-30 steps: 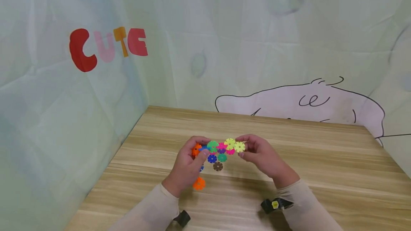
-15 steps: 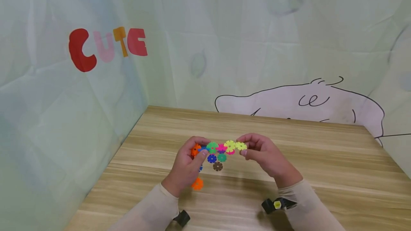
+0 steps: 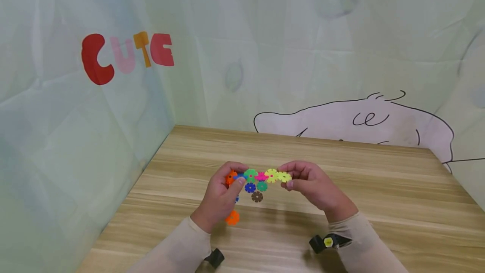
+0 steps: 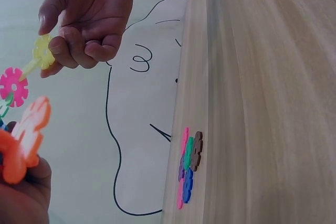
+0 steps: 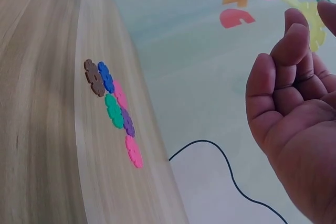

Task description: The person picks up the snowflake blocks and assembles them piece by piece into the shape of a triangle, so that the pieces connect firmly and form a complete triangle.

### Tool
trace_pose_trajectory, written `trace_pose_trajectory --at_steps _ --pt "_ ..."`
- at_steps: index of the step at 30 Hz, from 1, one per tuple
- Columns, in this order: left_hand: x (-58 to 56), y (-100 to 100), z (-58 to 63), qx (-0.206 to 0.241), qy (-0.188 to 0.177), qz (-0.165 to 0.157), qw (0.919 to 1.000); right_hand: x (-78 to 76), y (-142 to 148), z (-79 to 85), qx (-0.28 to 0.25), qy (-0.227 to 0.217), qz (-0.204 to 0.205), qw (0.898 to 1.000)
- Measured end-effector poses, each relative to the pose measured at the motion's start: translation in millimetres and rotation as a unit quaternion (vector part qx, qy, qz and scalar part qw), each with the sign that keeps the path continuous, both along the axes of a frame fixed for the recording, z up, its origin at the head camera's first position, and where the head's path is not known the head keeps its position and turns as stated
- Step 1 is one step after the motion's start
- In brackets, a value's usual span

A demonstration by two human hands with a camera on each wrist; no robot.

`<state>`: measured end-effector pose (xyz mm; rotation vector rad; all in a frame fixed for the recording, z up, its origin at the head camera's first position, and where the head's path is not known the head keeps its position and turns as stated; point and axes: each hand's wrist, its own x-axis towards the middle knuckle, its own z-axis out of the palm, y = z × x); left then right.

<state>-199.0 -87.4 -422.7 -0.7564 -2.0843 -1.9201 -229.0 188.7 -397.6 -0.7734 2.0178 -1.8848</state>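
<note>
A chain of joined notched plastic discs (snowflake building discs) stretches between my hands above the table. My left hand (image 3: 219, 197) grips its left part, near an orange disc (image 3: 231, 177) and a blue disc (image 3: 240, 175) partly behind the thumb. Rightward follow a green disc (image 3: 250, 175), a pink disc (image 3: 261, 176) and a yellow disc (image 3: 271, 175). My right hand (image 3: 316, 186) pinches the end yellow disc (image 3: 284, 176) between thumb and fingers. Below the left hand shows another orange disc (image 3: 233, 217); its link to the chain is hidden.
Loose discs lie flat on the wooden table (image 3: 363, 180) beyond the chain: brown (image 5: 94, 77), blue (image 5: 105, 77), green (image 5: 114, 110), purple (image 5: 127, 122) and pink (image 5: 133, 151). A printed cloth wall (image 3: 303, 54) stands behind the table and at its left.
The end yellow disc has tilted in my right hand. The chain's right part has dropped slightly and straightened, covering loose discs behind it. My left hand has stayed nearly still.
</note>
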Motion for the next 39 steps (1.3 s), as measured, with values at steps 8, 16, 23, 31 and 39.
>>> trace_pose_trajectory --at_steps 8,16,23,31,39 --pt "-1.0 1 -2.6 -0.005 0.014 -0.008 0.9999 -0.9 1 -0.2 0.016 -0.003 0.007 1.0" --pt "0.3 1 -3.4 -0.018 0.01 -0.001 0.9998 -0.3 2 0.4 0.025 -0.003 0.011 1.0" --pt "1.3 2 -1.9 -0.026 0.011 -0.011 0.9996 -0.5 3 -0.4 0.036 0.007 0.008 0.999" --pt "1.0 2 -1.2 -0.03 -0.023 0.014 0.9992 -0.8 0 -0.2 0.051 0.024 -0.002 0.998" --pt "-1.0 3 1.9 -0.018 -0.087 0.004 0.9961 8.6 -13 -0.9 0.107 0.164 -0.067 0.978"
